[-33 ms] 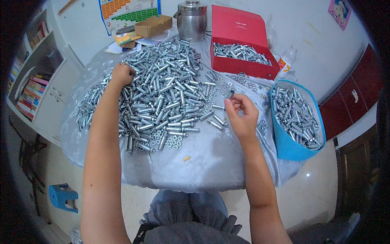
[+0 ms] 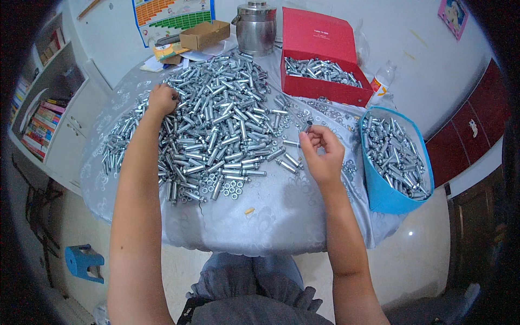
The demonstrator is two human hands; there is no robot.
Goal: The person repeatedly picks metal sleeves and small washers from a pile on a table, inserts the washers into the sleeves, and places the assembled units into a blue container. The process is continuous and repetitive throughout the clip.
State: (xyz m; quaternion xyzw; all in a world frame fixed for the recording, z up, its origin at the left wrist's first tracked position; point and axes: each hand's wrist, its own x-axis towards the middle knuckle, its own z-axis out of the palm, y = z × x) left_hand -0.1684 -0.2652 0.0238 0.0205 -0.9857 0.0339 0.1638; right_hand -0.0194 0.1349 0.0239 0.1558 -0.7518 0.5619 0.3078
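A big heap of silvery sleeve anchor bolts [image 2: 216,119] covers the left and middle of the table. At the heap's upper left edge, my left hand [image 2: 163,101] is closed with curled fingers; what is in them, if anything, is hidden. To the right of the heap, my right hand [image 2: 325,157] pinches a short metal sleeve [image 2: 309,126] between thumb and fingers, its dark end pointing up. Just left of that hand, a few loose bolts [image 2: 290,162] lie on the cloth. Small hex nuts [image 2: 233,189] are scattered along the heap's near edge.
A blue fabric bin [image 2: 398,203] full of bolts stands at the right edge. Behind are a red box [image 2: 325,89] holding bolts, a plastic bottle [image 2: 382,81], a steel pot [image 2: 256,30] and a small carton [image 2: 205,36]. A yellowish bit [image 2: 249,211] lies near the front.
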